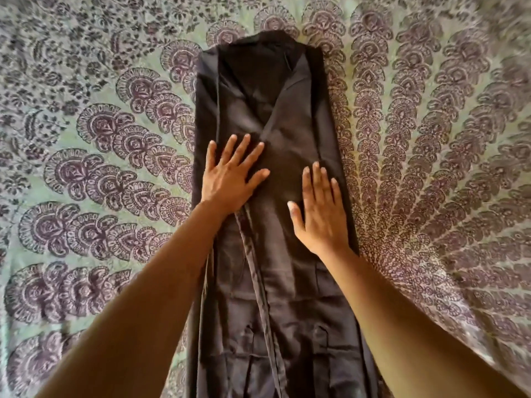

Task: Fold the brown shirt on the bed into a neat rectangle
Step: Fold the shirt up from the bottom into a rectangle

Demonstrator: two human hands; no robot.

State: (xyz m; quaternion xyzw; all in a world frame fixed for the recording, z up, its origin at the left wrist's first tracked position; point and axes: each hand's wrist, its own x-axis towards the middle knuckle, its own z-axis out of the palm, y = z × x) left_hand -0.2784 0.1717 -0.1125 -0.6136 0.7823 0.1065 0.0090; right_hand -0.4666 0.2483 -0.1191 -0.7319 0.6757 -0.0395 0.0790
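Observation:
The brown shirt [267, 90] lies as a long narrow strip down the middle of the bed, its sides folded inward and its collar end at the far top. My left hand [230, 176] rests flat on the strip's left half with fingers spread. My right hand [321, 211] lies flat on the right half, a little nearer to me, fingers straight and together. Both palms press the cloth. The near end of the shirt runs out of view at the bottom edge.
A green bedspread [94, 156] with purple paisley and floral print covers the whole bed around the shirt. It slopes away at the right edge [505, 354]. No other objects lie on it.

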